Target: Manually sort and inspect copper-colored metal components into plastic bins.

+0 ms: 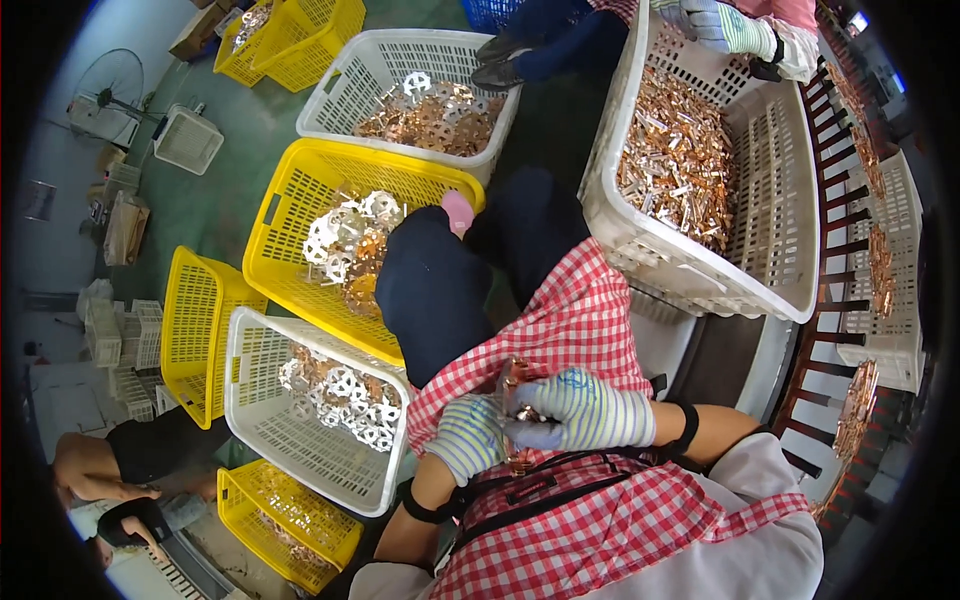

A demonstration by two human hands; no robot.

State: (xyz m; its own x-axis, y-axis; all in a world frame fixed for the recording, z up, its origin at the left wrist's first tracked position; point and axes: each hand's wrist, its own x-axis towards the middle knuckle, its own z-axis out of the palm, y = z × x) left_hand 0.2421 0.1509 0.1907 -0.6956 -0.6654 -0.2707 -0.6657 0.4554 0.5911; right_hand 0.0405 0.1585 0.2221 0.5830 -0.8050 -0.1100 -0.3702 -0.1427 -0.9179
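My left hand [468, 436] and my right hand [585, 410], both in striped knit gloves, meet over my lap on a red checked apron [580, 320]. Together they grip a small stack of copper-coloured stamped metal pieces [517, 383]; part of the stack is hidden between the fingers. A large white basket [790, 180] of loose copper and silver strips [680, 155] stands just ahead of me on the right.
At my left stand a white basket [250, 400] and a yellow basket [285, 200] of ring-shaped stampings, with another white basket [350, 70] farther off. A co-worker's gloved hand [715, 25] rests on the big basket's far rim. A rack [850, 300] holding copper parts runs along the right. Another person crouches at lower left.
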